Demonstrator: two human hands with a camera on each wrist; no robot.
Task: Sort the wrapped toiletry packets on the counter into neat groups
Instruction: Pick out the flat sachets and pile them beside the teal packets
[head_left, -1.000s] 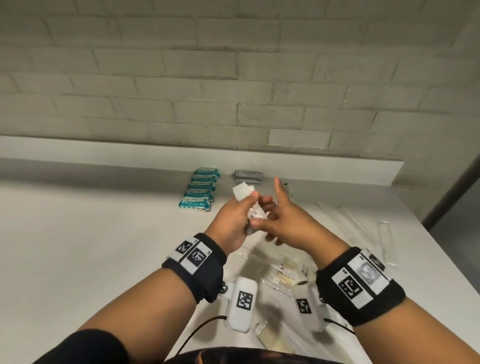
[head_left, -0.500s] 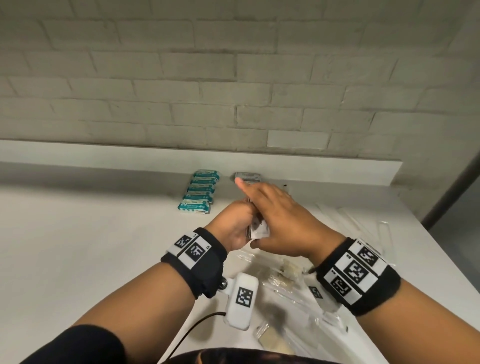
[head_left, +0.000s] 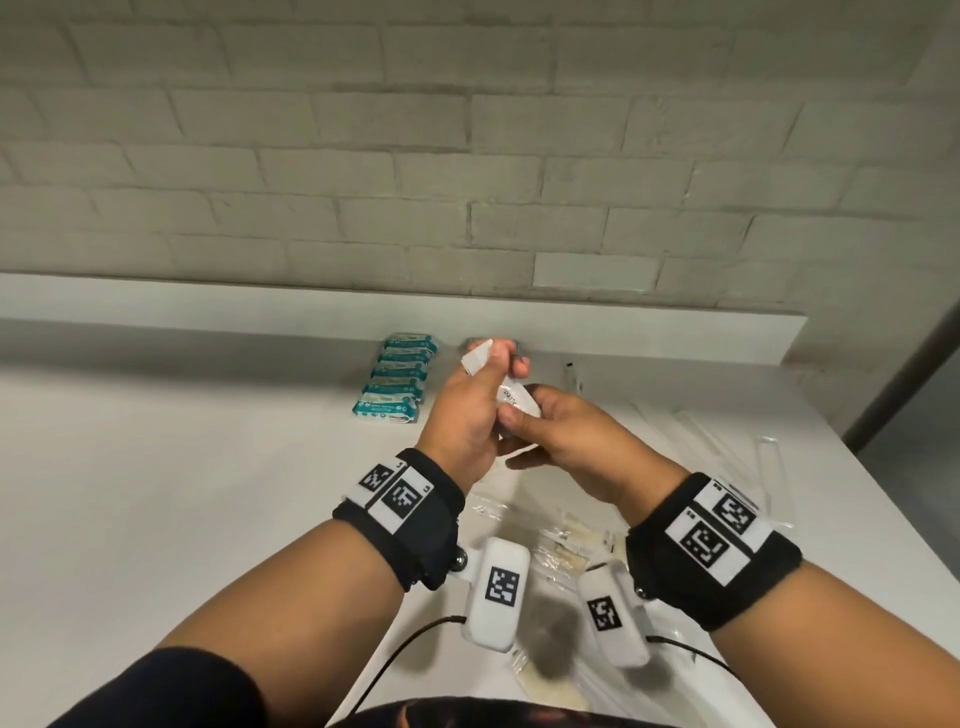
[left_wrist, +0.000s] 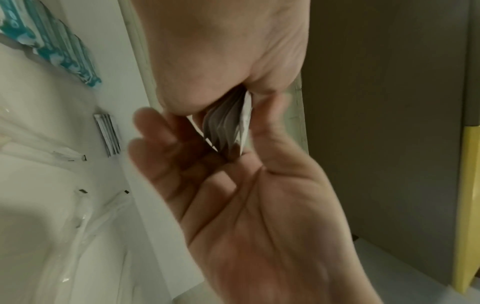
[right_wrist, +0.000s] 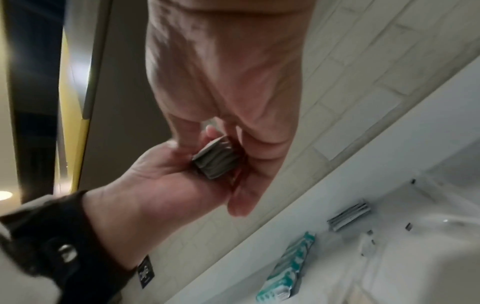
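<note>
My left hand (head_left: 500, 362) holds a small stack of white packets (head_left: 477, 359) upright above the counter; the stack's edges show in the left wrist view (left_wrist: 225, 125) and the right wrist view (right_wrist: 216, 160). My right hand (head_left: 524, 415) meets it from the right and pinches the lower packet (head_left: 519, 401) between thumb and fingers. A row of teal packets (head_left: 400, 375) lies against the back ledge. A grey packet stack (left_wrist: 107, 135) sits beside it, mostly hidden behind my left hand in the head view.
Long clear-wrapped items (head_left: 727, 441) lie scattered on the right of the white counter (head_left: 182, 467). More clear packets (head_left: 571, 535) lie under my wrists. A raised ledge (head_left: 623, 338) and a brick wall close the back. The counter's right edge drops away.
My right hand went from open beside the stack, to lying over it, to gripping its lower end from the right. My left hand lifted the stack slightly toward the wall.
</note>
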